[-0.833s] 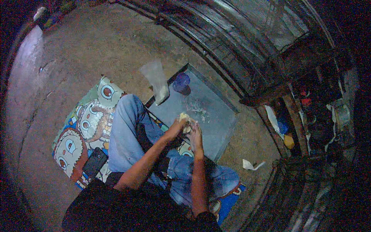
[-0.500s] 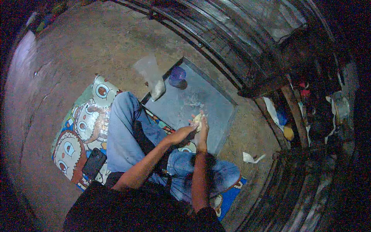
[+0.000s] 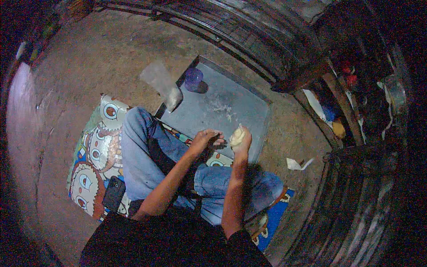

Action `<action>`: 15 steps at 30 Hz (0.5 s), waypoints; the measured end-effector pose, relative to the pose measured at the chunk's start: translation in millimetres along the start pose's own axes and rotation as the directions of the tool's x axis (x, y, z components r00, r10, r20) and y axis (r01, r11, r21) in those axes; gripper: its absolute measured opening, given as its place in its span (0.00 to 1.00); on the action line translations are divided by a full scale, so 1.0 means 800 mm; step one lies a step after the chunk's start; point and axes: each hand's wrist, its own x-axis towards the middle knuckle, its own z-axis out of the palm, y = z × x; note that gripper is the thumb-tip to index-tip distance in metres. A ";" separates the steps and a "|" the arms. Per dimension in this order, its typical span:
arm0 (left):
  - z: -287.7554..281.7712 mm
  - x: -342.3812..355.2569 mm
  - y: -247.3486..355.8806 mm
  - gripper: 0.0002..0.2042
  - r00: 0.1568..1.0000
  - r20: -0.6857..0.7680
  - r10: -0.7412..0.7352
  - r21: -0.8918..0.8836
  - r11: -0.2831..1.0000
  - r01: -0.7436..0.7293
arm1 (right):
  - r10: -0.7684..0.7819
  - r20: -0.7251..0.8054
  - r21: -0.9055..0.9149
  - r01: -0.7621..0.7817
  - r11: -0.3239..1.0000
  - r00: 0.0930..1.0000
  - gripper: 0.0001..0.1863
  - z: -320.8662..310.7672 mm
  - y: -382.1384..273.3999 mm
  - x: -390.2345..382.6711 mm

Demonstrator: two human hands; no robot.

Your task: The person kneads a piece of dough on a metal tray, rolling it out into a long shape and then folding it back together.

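1. Phone (image 3: 114, 193): lay on the mat (image 3: 95, 151) at your 9 o'clock, beside your left thigh. Risk, as judged: a shifting knee could have knocked it onto the dirt.

2. Left hand (image 3: 205, 139): hung just left of the dough, fingers curled loosely together, holding nothing you could make out.

3. Right hand (image 3: 242, 141): fingers clamped round a pale lump of dough (image 3: 236, 135), raised over the near edge of the tray. Risk, as judged: a one-handed grip on soft dough could have slipped, dropping it on your jeans or the floor rather than the tray.

4. Tray (image 3: 249, 111): grey metal sheet at 12 o'clock, dusted with white specks.

5. Cup (image 3: 193, 79): purple, on the tray's far left corner. Risk: a wide reach could have tipped it.

6. Bag (image 3: 161, 84): clear plastic, overlapping the tray's left rim near the cup; contents unclear.
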 end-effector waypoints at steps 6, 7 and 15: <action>-0.016 0.012 -0.013 0.11 0.999 -0.035 -0.033 0.030 0.999 0.034 | 0.042 0.411 0.603 -0.306 0.737 0.911 0.22 -0.012 -0.001 0.000; -0.012 0.008 -0.011 0.11 0.999 -0.002 -0.038 -0.001 0.999 0.038 | -0.142 0.325 0.394 0.002 0.919 0.935 0.21 -0.013 0.008 -0.001; -0.040 0.023 -0.021 0.12 0.999 0.029 0.038 0.051 0.998 -0.039 | 0.003 0.222 0.548 -0.128 0.827 0.975 0.19 0.011 -0.017 -0.028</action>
